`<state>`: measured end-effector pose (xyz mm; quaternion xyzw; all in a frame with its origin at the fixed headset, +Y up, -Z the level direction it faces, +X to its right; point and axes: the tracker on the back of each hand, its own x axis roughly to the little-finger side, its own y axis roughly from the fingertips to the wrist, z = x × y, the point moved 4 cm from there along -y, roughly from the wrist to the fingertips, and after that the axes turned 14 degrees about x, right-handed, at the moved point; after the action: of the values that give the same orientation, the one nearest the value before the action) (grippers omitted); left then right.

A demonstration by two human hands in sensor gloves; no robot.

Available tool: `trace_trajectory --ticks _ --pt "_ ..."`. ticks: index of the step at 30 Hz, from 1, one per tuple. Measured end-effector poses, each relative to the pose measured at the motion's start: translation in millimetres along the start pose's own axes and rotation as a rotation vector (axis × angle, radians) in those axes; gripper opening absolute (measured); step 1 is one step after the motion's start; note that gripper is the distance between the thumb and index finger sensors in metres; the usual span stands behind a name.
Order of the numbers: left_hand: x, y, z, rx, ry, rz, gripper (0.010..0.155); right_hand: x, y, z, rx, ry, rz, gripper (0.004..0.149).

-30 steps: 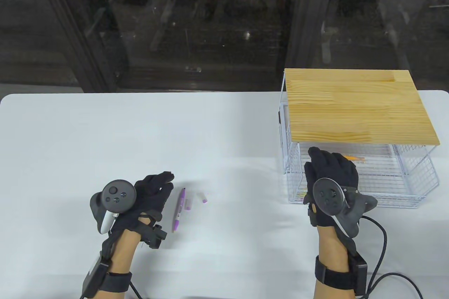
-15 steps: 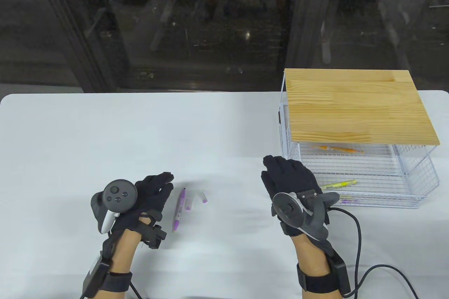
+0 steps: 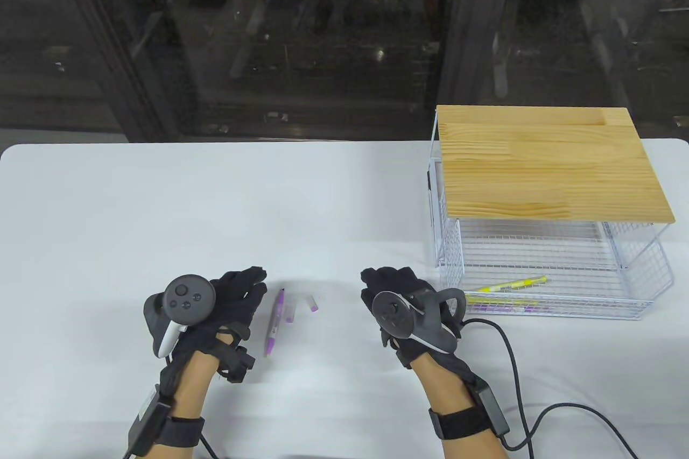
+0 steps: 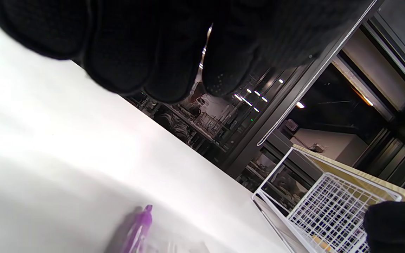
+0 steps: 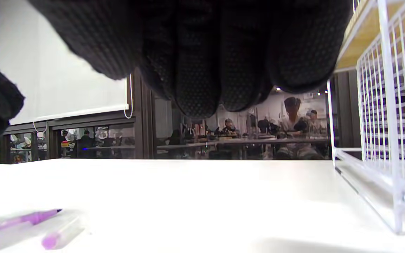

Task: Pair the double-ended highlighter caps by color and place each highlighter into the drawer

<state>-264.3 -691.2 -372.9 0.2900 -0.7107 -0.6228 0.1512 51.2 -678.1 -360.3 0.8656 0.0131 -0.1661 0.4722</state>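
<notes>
Table view: uncapped purple highlighter (image 3: pixel 274 323) and two clear purple-tipped caps (image 3: pixel 290 312) lie on the white worktop (image 3: pixel 344 200) between both empty, loose-fingered hands, left (image 3: pixel 237 300), right (image 3: pixel 401 292); white wire drawer (image 3: pixel 560 276) stands right.

white table (image 3: pixel 161 200), dark glass wall (image 3: pixel 269 34) behind

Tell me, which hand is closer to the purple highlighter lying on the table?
Left. The left hand sits right beside the purple highlighter, fingertips almost at it. The right hand is farther away, over toward the wire drawer.
</notes>
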Motion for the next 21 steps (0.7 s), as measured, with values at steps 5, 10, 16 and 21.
trace_trajectory --ticks 5,10,16,21 --pt "-3 -2 -5 -0.002 -0.091 0.037 0.054 2 2 5 -0.021 -0.014 0.018 0.045" --pt "-7 -6 -17 0.026 -0.225 0.101 0.052 0 2 5 -0.043 -0.024 0.019 0.045" --pt "-7 -14 -36 0.083 -0.332 0.17 0.053 0 2 5 -0.059 -0.022 0.017 0.045" --pt "-5 -18 -48 0.117 -0.43 0.256 0.058 1 2 5 -0.067 -0.018 0.02 0.045"
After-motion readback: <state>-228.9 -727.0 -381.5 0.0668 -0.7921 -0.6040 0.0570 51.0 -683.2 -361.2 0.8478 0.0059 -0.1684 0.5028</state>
